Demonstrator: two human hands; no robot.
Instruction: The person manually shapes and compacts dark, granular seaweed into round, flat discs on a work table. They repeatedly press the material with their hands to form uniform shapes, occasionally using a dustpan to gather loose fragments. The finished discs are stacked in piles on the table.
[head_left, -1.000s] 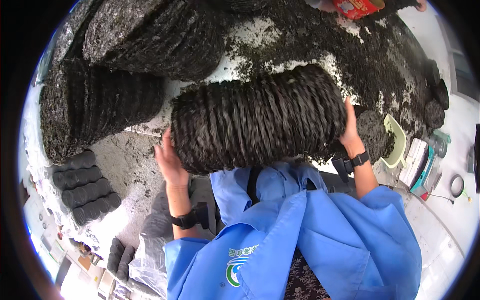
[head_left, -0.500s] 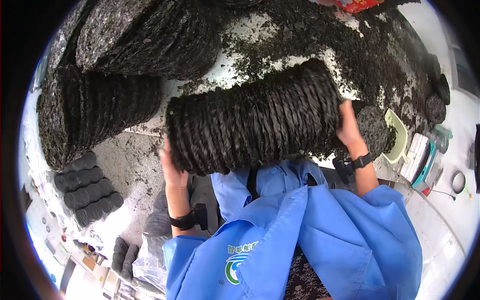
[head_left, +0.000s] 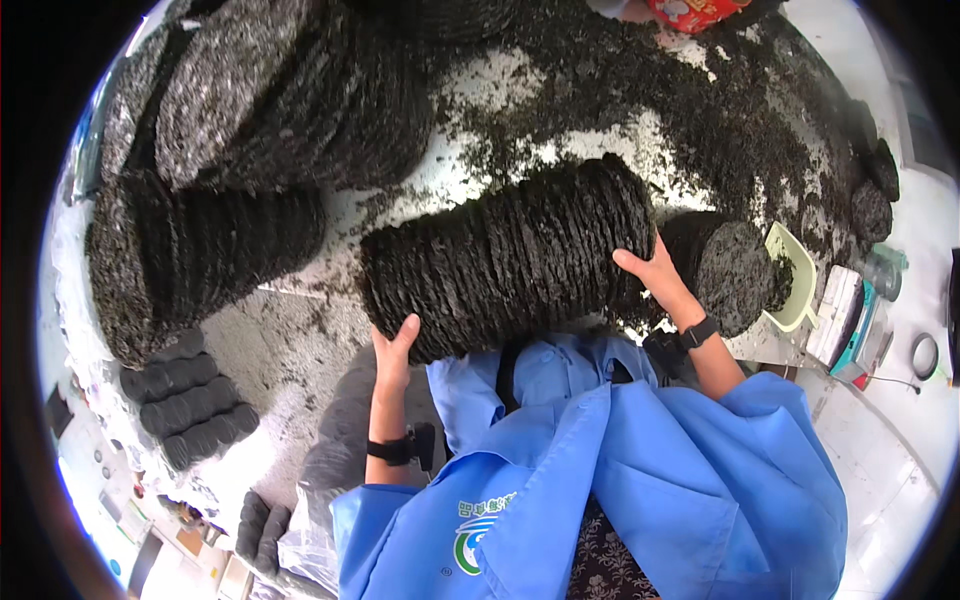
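A long roll of stacked dark discs (head_left: 510,265), pressed together like a thick ribbed log, lies across the middle of the pale table (head_left: 280,350), tilted so that its right end sits farther away than its left. The left hand (head_left: 393,352) is pressed flat with spread fingers against the roll's near-left end, palm to the end face, while the right hand (head_left: 655,272) clamps the far-right end from the side, fingers splayed over the last discs; the roll is squeezed between the two palms, and whether it rests on the table or is lifted slightly off it cannot be told from this angle. Each wrist wears a dark band, and blue sleeves (head_left: 640,480) fill the near part of the view. Just right of the right hand, touching or nearly touching the roll's end, stands a shorter stack of the same discs (head_left: 735,270), and beside that on the right is a pale green scoop (head_left: 795,275). To the left, well apart from the hands, lies another long roll (head_left: 190,260), with larger heaps of discs (head_left: 290,90) beyond it at the far left. Small bundled dark rolls (head_left: 185,405) lie at the near left edge. Loose dark crumbs (head_left: 700,110) cover the far right of the table.
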